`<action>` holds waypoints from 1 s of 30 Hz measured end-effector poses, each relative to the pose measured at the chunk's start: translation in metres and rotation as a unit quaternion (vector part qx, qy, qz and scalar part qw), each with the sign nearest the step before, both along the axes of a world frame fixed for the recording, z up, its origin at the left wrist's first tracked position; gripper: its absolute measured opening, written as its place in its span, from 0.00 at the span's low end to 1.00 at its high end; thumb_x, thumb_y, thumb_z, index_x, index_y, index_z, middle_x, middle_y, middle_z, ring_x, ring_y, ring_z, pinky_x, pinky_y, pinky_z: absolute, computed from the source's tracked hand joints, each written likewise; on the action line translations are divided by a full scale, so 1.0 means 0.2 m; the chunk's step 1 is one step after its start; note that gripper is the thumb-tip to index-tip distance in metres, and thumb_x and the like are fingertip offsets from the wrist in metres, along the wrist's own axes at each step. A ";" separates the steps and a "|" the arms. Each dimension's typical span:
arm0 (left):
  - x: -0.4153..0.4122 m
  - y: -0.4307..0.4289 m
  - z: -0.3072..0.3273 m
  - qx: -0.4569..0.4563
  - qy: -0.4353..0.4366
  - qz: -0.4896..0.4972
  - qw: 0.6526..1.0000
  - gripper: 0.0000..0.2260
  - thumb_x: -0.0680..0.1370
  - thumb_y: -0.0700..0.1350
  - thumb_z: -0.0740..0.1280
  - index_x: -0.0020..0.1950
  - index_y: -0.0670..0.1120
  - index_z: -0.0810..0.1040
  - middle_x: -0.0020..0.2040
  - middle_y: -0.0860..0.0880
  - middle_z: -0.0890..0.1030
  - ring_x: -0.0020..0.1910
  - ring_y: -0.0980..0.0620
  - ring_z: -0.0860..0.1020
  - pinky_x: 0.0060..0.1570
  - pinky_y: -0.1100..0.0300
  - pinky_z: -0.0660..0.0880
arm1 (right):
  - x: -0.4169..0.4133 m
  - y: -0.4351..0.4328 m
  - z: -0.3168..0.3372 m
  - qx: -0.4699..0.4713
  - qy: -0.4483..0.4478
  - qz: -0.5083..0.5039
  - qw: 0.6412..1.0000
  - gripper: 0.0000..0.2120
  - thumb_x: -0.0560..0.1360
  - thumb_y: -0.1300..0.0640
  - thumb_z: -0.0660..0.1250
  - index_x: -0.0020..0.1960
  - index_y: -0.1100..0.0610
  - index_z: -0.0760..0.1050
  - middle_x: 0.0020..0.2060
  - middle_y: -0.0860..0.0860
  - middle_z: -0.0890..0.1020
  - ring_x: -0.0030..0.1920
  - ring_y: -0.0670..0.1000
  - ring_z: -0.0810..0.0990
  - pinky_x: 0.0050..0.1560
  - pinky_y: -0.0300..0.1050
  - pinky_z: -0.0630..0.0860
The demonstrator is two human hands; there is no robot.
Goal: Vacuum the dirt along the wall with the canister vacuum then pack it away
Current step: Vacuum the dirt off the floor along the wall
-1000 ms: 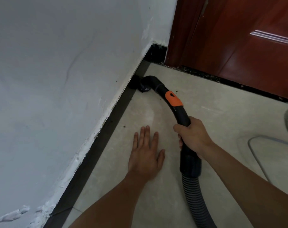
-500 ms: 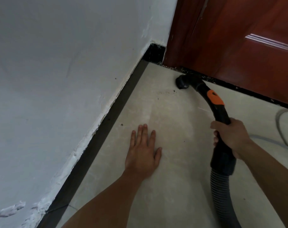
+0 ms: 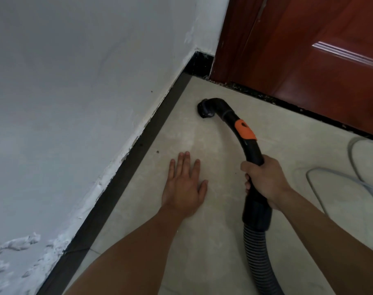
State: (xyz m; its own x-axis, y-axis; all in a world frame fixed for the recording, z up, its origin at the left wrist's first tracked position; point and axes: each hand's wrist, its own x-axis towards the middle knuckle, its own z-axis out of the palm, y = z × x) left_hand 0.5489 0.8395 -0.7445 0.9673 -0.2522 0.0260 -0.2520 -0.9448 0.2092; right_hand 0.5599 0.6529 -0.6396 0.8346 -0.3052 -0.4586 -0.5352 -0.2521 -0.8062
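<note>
My right hand (image 3: 264,177) grips the black curved vacuum handle (image 3: 252,150), which carries an orange slider (image 3: 244,129). The handle's open nozzle end (image 3: 204,110) points down at the pale tile floor, a short way out from the dark baseboard (image 3: 151,137) and the door sill. A ribbed grey hose (image 3: 258,252) runs from the handle toward me. My left hand (image 3: 184,184) rests flat on the floor, fingers straight, left of the handle. A dark speck of dirt (image 3: 157,152) lies near the baseboard. The canister is out of view.
A white wall (image 3: 85,92) with flaking paint fills the left. A red-brown wooden door (image 3: 309,50) closes off the back right, with debris along its black sill (image 3: 277,99). A grey cable (image 3: 321,173) loops on the floor at right.
The nozzle swept from the wall's baseboard over to the door sill, then back left toward the corner. My right hand moved with it. My left hand stayed flat on the floor.
</note>
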 end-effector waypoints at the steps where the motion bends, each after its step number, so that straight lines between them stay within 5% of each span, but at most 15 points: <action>1: 0.00 0.00 0.00 -0.001 0.001 0.000 1.000 0.29 0.79 0.58 0.50 0.76 0.43 0.63 0.76 0.36 0.59 0.77 0.40 0.55 0.75 0.42 0.52 | -0.03 0.00 0.00 -0.007 0.003 0.011 1.000 0.04 0.75 0.64 0.68 0.45 0.61 0.72 0.29 0.57 0.74 0.23 0.53 0.72 0.26 0.45 0.74; 17: -0.14 0.07 0.03 0.022 0.046 -0.012 0.999 0.34 0.77 0.58 0.35 0.79 0.43 0.51 0.80 0.43 0.49 0.79 0.46 0.45 0.77 0.49 0.42 | -0.83 -0.38 0.08 -0.091 0.043 -0.022 0.995 0.05 0.74 0.66 0.69 0.43 0.63 0.72 0.24 0.55 0.75 0.23 0.55 0.73 0.29 0.50 0.75; 24: -0.41 0.25 0.05 -0.016 0.028 0.001 0.999 0.29 0.79 0.54 0.47 0.73 0.39 0.68 0.73 0.38 0.66 0.74 0.41 0.63 0.74 0.46 0.57 | -1.04 -0.25 0.06 -0.073 0.049 0.016 0.996 0.05 0.73 0.65 0.69 0.45 0.64 0.73 0.24 0.56 0.75 0.23 0.55 0.74 0.27 0.47 0.73; 30: -0.65 0.47 0.05 -0.059 0.012 0.123 0.991 0.28 0.79 0.53 0.51 0.71 0.37 0.69 0.73 0.37 0.67 0.72 0.40 0.64 0.72 0.47 0.61 | -0.84 -0.05 0.04 -0.052 0.027 0.063 0.996 0.06 0.74 0.64 0.69 0.46 0.64 0.73 0.27 0.56 0.76 0.23 0.54 0.75 0.26 0.46 0.73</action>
